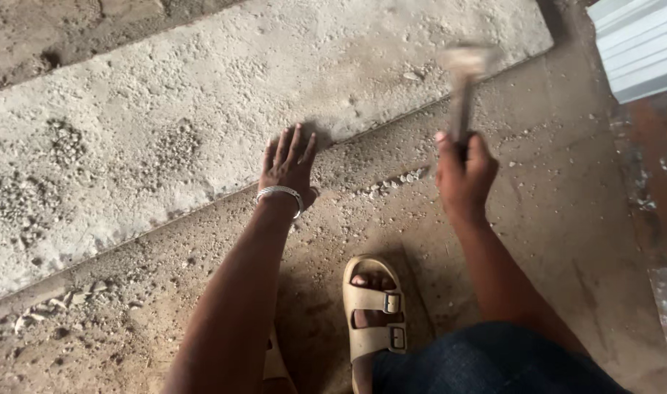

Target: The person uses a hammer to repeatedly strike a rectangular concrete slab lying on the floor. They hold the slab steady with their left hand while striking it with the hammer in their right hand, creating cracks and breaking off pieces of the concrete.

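Head view, looking straight down: the left hand (288,164) lies flat with its fingers spread and pressed against the lower edge of a rough concrete slab (202,124), palm on the dusty floor (552,219) just where slab and floor meet. A silver bracelet (279,194) circles that wrist. The right hand (464,174) is closed in a fist around the handle of a hammer (462,84), which stands raised above the floor; its head is blurred with motion, so its shape is hard to make out beyond a pale, blocky top on a dark shaft. The hammer sits to the right of the left hand and well apart from it, its head over the slab's lower edge.

The slab is pale grey, pitted and crumbly, with patches of small pockmarks across its surface, and it runs diagonally from lower left to upper right. Small stone chips (395,180) lie along its edge between the two hands. Below the hands, a foot in a beige sandal (373,314) with two buckled straps rests on the floor, beside a knee in dark blue fabric (486,361). A white ribbed panel (640,44) shows at the top right corner.
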